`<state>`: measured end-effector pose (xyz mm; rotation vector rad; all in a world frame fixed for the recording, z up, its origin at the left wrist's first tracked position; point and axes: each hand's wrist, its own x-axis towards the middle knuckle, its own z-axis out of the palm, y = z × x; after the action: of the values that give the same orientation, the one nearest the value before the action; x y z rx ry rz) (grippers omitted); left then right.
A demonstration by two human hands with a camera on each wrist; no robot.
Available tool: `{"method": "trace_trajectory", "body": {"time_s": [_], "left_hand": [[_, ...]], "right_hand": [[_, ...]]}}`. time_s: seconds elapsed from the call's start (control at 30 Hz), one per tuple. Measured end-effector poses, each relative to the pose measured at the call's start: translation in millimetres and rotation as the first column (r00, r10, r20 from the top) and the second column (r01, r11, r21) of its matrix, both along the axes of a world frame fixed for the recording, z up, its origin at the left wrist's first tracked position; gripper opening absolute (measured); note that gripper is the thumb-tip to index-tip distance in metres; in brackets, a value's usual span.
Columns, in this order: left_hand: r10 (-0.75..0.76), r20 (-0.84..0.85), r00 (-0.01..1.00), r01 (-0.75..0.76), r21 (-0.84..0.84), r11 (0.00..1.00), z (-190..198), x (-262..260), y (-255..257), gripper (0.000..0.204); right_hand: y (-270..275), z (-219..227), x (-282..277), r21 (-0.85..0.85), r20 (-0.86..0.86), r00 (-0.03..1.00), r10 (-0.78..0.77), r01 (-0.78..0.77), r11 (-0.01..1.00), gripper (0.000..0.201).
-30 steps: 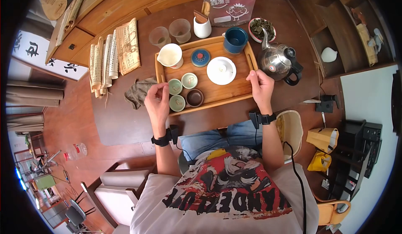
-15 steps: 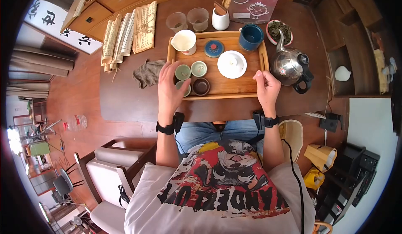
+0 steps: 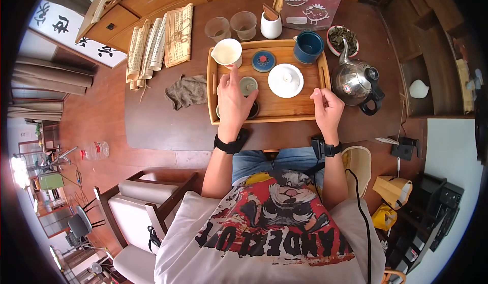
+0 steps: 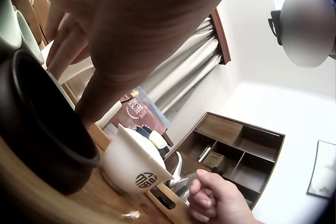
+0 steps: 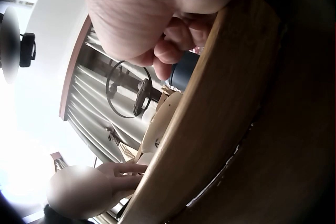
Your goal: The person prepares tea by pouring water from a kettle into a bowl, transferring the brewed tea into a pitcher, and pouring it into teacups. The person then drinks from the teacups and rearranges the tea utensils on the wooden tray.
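Note:
My left hand (image 3: 234, 103) is over the left part of the wooden tray (image 3: 290, 112), fingers extended above the small cups. A green cup (image 3: 248, 84) and a dark cup (image 3: 254, 110) show beside its thumb; the other cups are mostly covered. In the left wrist view its fingers point down behind the dark cup (image 4: 44, 129); whether they touch a green cup, I cannot tell. The white pitcher (image 3: 227, 53) stands beyond its fingertips. My right hand (image 3: 328, 108) hangs loosely curled at the tray's front right corner, holding nothing, near the white lidded bowl (image 3: 285, 80).
On the tray are a blue round lid (image 3: 264, 61) and a blue pot (image 3: 308, 47). A steel kettle (image 3: 355, 83) and a bowl of leaves (image 3: 343, 40) stand to the right. At left lie a brown cloth (image 3: 186, 91) and paper scrolls (image 3: 148, 50). Two clear cups (image 3: 243, 25) stand behind.
My left hand has moved from the tray's left edge rightward and forward over the cups, its fingers extending. My right hand stays by the tray's right side. The head view has shifted.

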<state>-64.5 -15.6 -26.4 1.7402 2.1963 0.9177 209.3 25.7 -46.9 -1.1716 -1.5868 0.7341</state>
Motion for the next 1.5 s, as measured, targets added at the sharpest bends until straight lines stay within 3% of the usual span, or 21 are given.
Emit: {"method": "trace_trajectory", "body": {"time_s": [0.13, 0.23, 0.33, 0.47, 0.63, 1.23, 1.43, 1.5], "left_hand": [[-0.006, -0.04, 0.999, 0.007, 0.023, 1.0, 6, -5, -5, 0.085], [0.001, -0.093, 0.996, 0.009, 0.114, 0.993, 15, -23, -20, 0.066], [-0.012, -0.03, 0.999, 0.013, 0.042, 0.999, 14, -44, -32, 0.065], [-0.008, -0.082, 0.997, 0.008, 0.0, 1.0, 16, -50, -34, 0.068], [-0.01, -0.128, 0.992, 0.011, 0.008, 1.0, 12, -47, -28, 0.069], [0.05, -0.009, 0.999, -0.049, 0.06, 0.997, 4, -47, -28, 0.062], [0.032, -0.072, 0.997, -0.027, 0.065, 0.998, 26, -46, -48, 0.066], [0.022, -0.134, 0.991, -0.024, -0.009, 1.0, 32, -46, -63, 0.071]], "right_hand": [[0, -1, 0, 0.0, -0.001, 1.0, 0.009, -0.009, 1.0, 0.028], [0, -1, 1, -0.015, -0.01, 1.0, 0.012, -0.012, 1.0, 0.027], [0, 0, 2, -0.017, 0.007, 1.0, 0.019, -0.018, 1.0, 0.027], [0, -1, -1, -0.016, 0.014, 1.0, 0.025, -0.025, 1.0, 0.028], [-1, 0, -2, -0.003, 0.033, 0.999, 0.015, -0.015, 1.0, 0.027], [-1, 0, -3, -0.007, 0.054, 0.998, 0.027, -0.026, 1.0, 0.027], [-1, -1, -2, 0.001, 0.044, 0.999, 0.016, -0.016, 1.0, 0.027], [-1, 0, -2, 0.001, 0.044, 0.999, 0.017, -0.017, 1.0, 0.027]]}}
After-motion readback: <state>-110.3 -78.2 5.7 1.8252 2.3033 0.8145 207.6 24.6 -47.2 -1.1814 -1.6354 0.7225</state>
